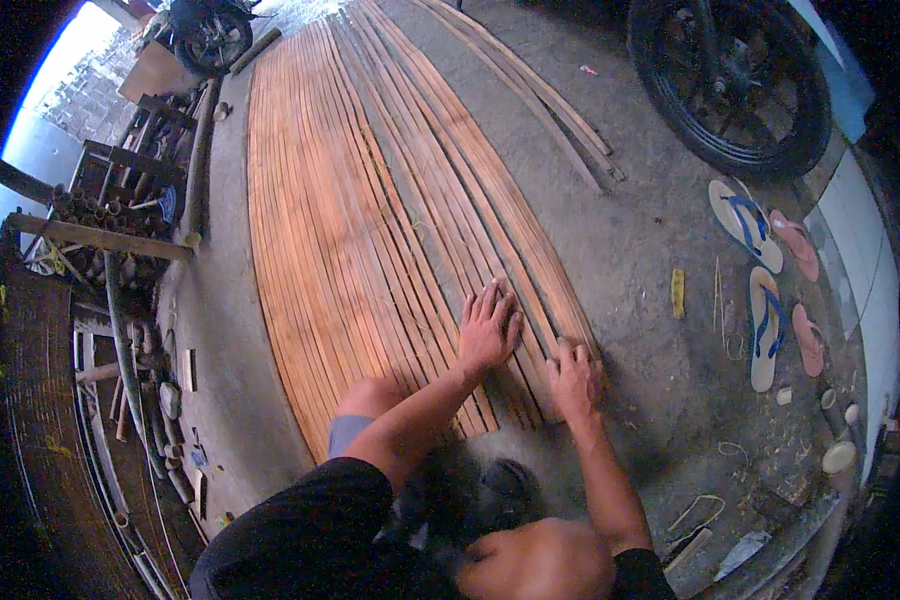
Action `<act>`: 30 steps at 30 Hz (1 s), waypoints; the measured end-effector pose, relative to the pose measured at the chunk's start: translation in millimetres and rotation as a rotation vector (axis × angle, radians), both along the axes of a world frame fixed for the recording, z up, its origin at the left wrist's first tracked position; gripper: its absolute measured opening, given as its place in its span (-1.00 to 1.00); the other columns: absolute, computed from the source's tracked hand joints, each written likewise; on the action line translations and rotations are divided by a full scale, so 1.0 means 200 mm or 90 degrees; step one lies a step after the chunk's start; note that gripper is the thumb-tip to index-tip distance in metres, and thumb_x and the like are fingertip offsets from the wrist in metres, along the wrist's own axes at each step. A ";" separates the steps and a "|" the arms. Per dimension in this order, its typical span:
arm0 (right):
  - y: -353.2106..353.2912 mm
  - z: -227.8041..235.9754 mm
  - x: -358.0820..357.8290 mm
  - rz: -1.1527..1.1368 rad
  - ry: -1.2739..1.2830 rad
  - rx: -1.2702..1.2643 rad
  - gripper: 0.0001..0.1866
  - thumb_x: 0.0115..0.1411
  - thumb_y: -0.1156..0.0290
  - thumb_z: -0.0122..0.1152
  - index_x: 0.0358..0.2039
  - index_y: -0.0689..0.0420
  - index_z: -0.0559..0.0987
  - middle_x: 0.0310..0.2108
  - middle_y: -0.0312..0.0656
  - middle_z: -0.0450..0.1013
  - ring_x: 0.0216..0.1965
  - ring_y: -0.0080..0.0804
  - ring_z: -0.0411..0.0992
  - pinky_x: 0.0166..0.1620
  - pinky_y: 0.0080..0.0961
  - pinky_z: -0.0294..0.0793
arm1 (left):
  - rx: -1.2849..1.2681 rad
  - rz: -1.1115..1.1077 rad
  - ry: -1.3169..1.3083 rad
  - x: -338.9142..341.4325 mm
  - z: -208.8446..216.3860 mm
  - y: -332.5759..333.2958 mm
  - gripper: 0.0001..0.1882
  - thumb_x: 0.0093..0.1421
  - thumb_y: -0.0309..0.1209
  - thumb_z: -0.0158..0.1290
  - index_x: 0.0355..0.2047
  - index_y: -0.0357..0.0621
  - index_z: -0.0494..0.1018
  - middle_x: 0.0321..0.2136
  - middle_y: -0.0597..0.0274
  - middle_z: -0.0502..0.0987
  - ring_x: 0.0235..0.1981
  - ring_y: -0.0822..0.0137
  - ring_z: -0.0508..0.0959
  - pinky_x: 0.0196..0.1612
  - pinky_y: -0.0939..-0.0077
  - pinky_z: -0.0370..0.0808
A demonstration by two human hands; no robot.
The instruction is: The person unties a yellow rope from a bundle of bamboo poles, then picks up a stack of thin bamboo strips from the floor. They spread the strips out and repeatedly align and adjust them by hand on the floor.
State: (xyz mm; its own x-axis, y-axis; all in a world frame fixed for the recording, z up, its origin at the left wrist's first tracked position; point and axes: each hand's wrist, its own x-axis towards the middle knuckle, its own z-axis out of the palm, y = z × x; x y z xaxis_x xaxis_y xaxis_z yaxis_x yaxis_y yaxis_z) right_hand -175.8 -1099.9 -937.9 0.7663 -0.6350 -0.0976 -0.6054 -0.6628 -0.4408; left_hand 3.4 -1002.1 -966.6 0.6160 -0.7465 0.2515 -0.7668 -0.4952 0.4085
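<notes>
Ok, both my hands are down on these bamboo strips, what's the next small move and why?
Probably slide the outermost strip under your right hand leftward, snug against its neighbours. Your left hand lies flat on the laid strips, pinning them, while the right-edge ones look slightly splayed near your end.

Concrete floor (610, 230): long bamboo strips (370, 220) laid side by side; flip-flops (765, 300), yellow object (678, 293), scraps alongside.
</notes>
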 end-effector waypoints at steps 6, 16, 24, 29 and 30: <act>-0.02 -0.04 0.04 -0.026 -0.051 0.056 -0.59 0.26 0.21 0.21 0.01 0.20 0.48 -0.13 0.15 0.47 -0.13 0.22 0.49 -0.06 0.05 0.47 | 0.068 -0.009 0.015 -0.01 0.02 -0.02 -0.35 0.37 0.02 -0.10 0.35 -0.05 0.23 0.43 0.01 0.11 0.44 -0.03 0.10 0.45 0.00 -0.05; 0.09 0.00 -0.01 -0.107 -0.289 0.240 -0.58 0.34 0.11 0.17 0.01 0.19 0.52 -0.20 0.14 0.59 -0.19 0.20 0.56 -0.14 -0.06 0.54 | 0.127 -0.017 -0.020 0.00 0.01 0.00 -0.33 0.31 0.07 -0.05 0.36 0.10 0.27 0.42 -0.02 0.11 0.43 -0.05 0.09 0.45 0.00 -0.07; 0.00 -0.01 0.07 -0.088 -0.227 0.200 -0.59 0.35 0.18 0.13 0.12 0.10 0.50 -0.28 0.20 0.58 -0.26 0.25 0.55 -0.19 0.01 0.54 | 0.097 -0.018 0.003 0.00 0.04 -0.02 -0.35 0.32 0.06 -0.05 0.36 0.15 0.27 0.44 -0.03 0.08 0.44 -0.06 0.07 0.45 -0.01 -0.08; 0.00 0.04 0.10 -0.062 -0.151 0.240 -0.55 0.33 0.27 0.16 0.16 0.19 0.47 -0.05 0.20 0.53 -0.09 0.17 0.54 -0.07 -0.03 0.52 | 0.106 -0.007 -0.006 0.00 0.04 0.00 -0.33 0.34 0.07 -0.07 0.38 0.12 0.23 0.43 -0.01 0.09 0.44 -0.05 0.08 0.45 0.01 -0.08; 0.00 -0.02 0.09 -0.058 -0.183 0.223 -0.55 0.33 0.27 0.15 0.18 0.16 0.46 0.00 0.21 0.51 -0.06 0.16 0.53 -0.05 -0.03 0.52 | 0.093 -0.009 -0.001 -0.01 0.03 -0.01 -0.33 0.34 0.06 -0.07 0.38 0.10 0.23 0.43 -0.01 0.10 0.44 -0.05 0.09 0.45 0.01 -0.08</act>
State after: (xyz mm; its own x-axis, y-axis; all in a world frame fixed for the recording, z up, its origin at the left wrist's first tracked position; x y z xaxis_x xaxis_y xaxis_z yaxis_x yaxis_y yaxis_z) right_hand -157.7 -1099.4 -941.3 0.7359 -0.6681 -0.1103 -0.4747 -0.3928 -0.7876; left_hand 2.3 -1003.3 -960.1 0.6053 -0.7834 0.1409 -0.7746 -0.5390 0.3310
